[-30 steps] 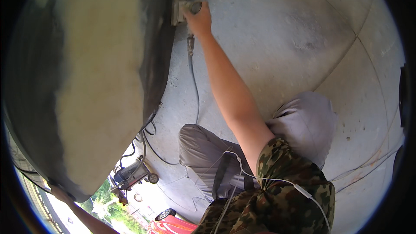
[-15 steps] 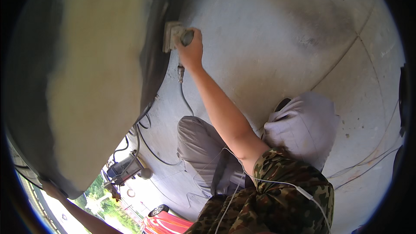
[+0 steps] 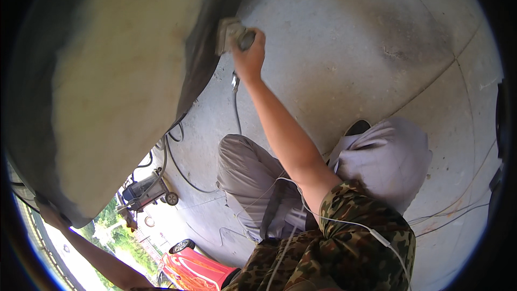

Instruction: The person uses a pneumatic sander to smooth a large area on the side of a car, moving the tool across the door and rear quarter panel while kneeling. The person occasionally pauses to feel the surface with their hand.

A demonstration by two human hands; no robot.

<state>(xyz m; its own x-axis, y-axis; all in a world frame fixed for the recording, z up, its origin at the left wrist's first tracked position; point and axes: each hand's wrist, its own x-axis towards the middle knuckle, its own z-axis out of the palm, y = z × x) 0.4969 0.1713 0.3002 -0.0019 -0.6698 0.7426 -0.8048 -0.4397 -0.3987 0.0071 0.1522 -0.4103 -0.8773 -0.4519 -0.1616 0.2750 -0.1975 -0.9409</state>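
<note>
A large dark curved panel (image 3: 207, 37) with a broad yellowish-cream patch (image 3: 124, 81) fills the left side of the head view. My right hand (image 3: 251, 56) is wrapped around the round top of an air sander (image 3: 246, 40). Its flat square pad (image 3: 223, 36) faces the panel's right edge; whether it touches is hard to make out through the blur. From below the grip, a hose (image 3: 235, 99) runs down from a metal fitting. My left hand (image 3: 51, 214) is against the panel's lower left end, its fingers mostly hidden in shadow.
Grey concrete floor (image 3: 344, 48) with cracks and dark stains spreads below. My bent knees (image 3: 239, 164) are close under the right arm. Dark hoses (image 3: 175, 164) loop beneath the panel near a wheeled machine (image 3: 145, 191). A red car (image 3: 196, 267) stands lower down; thin cables (image 3: 458, 207) lie at right.
The whole view has shifted a little, with the panel, sander and my right hand appearing farther right and slightly higher. My right hand keeps its grip, and my left stays at the panel's end.
</note>
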